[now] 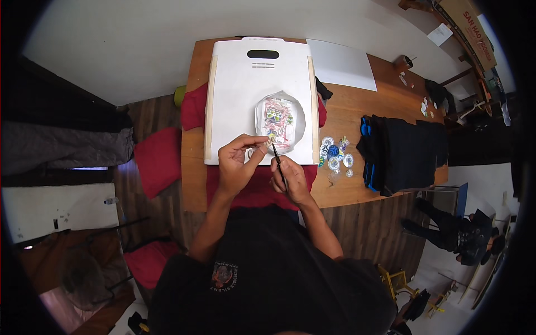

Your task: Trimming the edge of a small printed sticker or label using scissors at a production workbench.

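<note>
Between the fingertips of my left hand (240, 161) is a small cut-out piece of lettering (253, 151), its edges partly hidden by the fingers. My right hand (291, 179) grips a slim dark pointed tool (277, 156), perhaps tweezers, with its tip at the lettering. Both hands are over the near edge of a white board (234, 104) with a slot at its far end. Just beyond them on the board lies a round, pale, shallow container (300, 121) holding several colourful stickers or printed scraps (276, 115).
Loose round stickers (333, 150) lie on the wooden table (343, 192) right of the board. Further right is a stack of dark folded garments (402, 155). A white sheet (343, 65) lies at the back. Red cloth (259, 184) hangs beneath the board. Another person (465, 234) stands at the far right.
</note>
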Action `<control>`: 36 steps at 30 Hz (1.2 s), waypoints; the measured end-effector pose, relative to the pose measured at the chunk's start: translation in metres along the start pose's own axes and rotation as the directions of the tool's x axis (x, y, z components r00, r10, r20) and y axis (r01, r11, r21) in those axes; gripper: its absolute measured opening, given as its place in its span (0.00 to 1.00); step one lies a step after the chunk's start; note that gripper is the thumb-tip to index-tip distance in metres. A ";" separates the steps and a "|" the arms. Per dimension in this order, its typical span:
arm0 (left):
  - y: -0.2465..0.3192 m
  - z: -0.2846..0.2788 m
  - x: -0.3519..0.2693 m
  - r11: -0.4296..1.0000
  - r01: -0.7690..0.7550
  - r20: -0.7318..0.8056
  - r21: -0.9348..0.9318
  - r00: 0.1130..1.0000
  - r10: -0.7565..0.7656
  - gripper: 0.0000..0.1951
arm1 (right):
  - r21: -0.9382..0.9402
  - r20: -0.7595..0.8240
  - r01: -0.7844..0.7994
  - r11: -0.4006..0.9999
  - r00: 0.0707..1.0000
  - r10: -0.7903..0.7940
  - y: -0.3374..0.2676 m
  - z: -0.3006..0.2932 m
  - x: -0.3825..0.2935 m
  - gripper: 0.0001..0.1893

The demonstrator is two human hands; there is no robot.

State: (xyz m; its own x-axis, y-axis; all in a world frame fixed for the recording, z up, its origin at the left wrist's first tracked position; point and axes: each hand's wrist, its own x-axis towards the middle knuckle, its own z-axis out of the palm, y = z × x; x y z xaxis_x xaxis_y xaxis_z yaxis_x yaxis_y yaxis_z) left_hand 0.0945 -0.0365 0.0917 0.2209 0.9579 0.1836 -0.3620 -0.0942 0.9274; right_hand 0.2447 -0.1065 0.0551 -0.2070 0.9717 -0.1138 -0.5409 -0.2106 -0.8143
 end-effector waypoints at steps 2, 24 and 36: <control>0.001 0.000 0.000 0.999 0.013 -0.023 0.031 1.000 -0.012 0.13 | -0.003 0.007 -0.003 1.000 1.000 0.003 0.000 -0.001 0.000 0.19; 0.008 -0.002 0.003 0.989 -0.034 0.014 0.145 0.999 0.032 0.12 | -0.067 0.049 -0.027 0.997 0.998 0.031 0.002 -0.010 -0.001 0.20; 0.002 0.000 0.004 0.995 -0.031 -0.026 0.098 0.999 0.033 0.09 | -0.055 0.053 -0.018 0.998 0.998 0.020 0.003 -0.008 0.000 0.20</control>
State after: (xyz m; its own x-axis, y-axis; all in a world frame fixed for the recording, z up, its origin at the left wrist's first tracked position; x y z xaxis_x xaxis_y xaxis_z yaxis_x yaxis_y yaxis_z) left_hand 0.0942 -0.0332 0.0941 0.1855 0.9608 0.2059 -0.2785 -0.1495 0.9487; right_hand 0.2494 -0.1064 0.0486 -0.2606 0.9602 -0.1003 -0.4917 -0.2214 -0.8421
